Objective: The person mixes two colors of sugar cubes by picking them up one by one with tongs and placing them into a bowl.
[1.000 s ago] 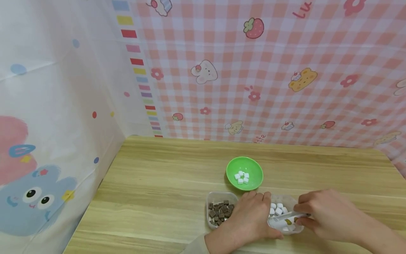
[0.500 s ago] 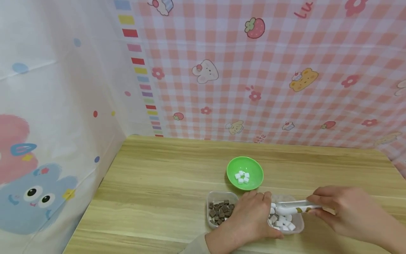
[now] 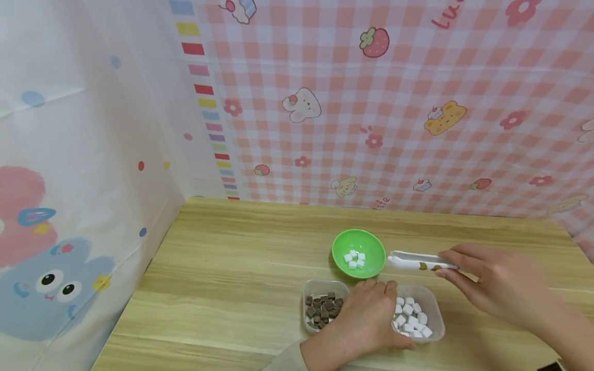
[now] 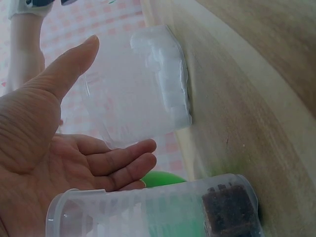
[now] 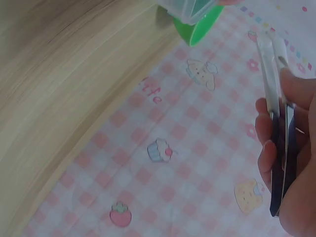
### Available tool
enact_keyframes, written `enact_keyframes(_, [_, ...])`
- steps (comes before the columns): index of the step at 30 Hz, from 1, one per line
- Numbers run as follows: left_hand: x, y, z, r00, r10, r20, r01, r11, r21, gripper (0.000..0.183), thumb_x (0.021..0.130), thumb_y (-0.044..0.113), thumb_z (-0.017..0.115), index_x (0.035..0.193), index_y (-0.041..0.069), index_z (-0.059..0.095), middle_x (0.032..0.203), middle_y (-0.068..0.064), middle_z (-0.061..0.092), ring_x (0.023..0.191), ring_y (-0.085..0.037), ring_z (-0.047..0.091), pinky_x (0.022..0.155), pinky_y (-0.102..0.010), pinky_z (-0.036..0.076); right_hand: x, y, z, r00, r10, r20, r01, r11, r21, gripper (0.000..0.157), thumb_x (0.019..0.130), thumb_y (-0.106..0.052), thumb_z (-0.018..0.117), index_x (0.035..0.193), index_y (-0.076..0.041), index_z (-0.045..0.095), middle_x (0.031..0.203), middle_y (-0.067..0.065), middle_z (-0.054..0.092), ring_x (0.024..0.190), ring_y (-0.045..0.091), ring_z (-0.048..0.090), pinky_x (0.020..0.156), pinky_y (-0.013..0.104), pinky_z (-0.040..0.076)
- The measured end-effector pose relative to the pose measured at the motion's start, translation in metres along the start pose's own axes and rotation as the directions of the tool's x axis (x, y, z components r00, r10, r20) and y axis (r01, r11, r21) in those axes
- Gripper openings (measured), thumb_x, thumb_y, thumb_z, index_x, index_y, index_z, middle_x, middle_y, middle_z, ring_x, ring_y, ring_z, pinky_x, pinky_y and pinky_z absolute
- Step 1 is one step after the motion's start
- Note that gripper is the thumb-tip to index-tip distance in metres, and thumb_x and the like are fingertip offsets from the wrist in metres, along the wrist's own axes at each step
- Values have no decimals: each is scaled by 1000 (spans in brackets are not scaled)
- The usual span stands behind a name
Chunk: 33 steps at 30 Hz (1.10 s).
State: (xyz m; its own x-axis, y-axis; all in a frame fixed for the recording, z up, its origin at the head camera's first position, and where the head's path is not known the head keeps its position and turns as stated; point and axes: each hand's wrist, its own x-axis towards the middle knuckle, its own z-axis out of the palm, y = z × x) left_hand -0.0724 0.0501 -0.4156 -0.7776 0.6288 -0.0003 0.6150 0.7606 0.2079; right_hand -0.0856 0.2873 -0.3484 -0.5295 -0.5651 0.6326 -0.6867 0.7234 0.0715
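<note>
My right hand (image 3: 496, 275) grips a pair of tongs (image 3: 417, 260) with white ends and gold-brown marks, held up at the right of the green bowl (image 3: 337, 257). Whether a cube sits between the tong tips I cannot tell. Several small white cubes (image 3: 356, 259) lie in that bowl. In front of it my left hand (image 3: 359, 319) spans the side of a clear plastic box (image 3: 436, 314), thumb and fingers on either side of it, as the left wrist view also shows. More white cubes (image 3: 410, 320) fill this box.
Left of my left hand stands a second clear plastic box (image 3: 304, 293) with several brown cubes (image 3: 325, 308); my hand partly covers it. The wooden table (image 3: 223, 268) ends at a pink checked cloth (image 3: 297, 134) behind. A dark object (image 3: 550, 367) shows at the bottom right edge.
My right hand first worked the tongs inside the white-cube box, then lifted them out and moved them up and back beside the green bowl. My left hand has stayed at the box.
</note>
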Motion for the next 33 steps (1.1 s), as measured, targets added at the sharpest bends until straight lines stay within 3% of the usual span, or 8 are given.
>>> enact_keyframes(3, [0,0,0,1000,8,-6,-8,1000,4,90,68,77,83,128,13,64,109,9,66,99,-6,55,96,-21,45,8,-1,10,1000,9,-19,-9,1000,-13,62,107,-59,45,92,-11,82,86,-3,76,56,13,66,44,30,47])
enact_keyframes(7, [1,1,1,1000,20,-16,-20,1000,17,89,68,78,82,127,13,64,108,9,66,99,-6,56,96,-22,45,15,-3,24,999,6,-31,-6,1000,-2,61,108,-57,45,92,-10,81,85,-1,75,59,16,67,46,36,50])
enact_keyframes(17, [1,2,2,999,30,-35,-28,998,57,95,67,80,81,132,12,62,111,9,68,100,-6,57,92,-21,45,15,-7,43,999,28,-41,-28,1000,-5,66,108,-59,43,94,-6,81,84,0,73,54,12,60,40,28,40])
enact_keyframes(21, [0,2,1,999,25,-31,-23,999,46,96,68,79,82,134,12,63,112,8,68,100,-6,57,93,-21,45,10,-5,40,997,55,-45,-55,998,1,68,107,-61,44,95,-5,81,86,2,75,53,14,61,41,30,41])
enact_keyframes(27, [0,1,0,1000,10,-17,-10,1000,8,87,68,77,84,126,14,64,104,10,66,95,-5,54,91,-21,45,-2,-1,25,996,92,-21,-92,996,16,72,105,-66,43,96,-5,81,90,5,76,61,22,68,46,36,49])
enact_keyframes(29, [1,1,0,1000,6,-13,-6,1000,-1,89,68,76,84,128,14,64,107,9,66,97,-5,54,92,-21,45,-6,1,19,995,99,-4,-99,995,26,72,104,-67,43,97,-6,81,89,3,76,61,20,68,47,34,50])
enact_keyframes(33, [0,1,0,1000,-6,-5,6,1000,-7,100,69,76,83,141,10,60,122,6,68,107,-7,57,100,-23,45,-14,4,4,993,112,43,-113,993,27,59,98,-65,60,96,-10,81,88,0,76,61,17,69,48,28,49])
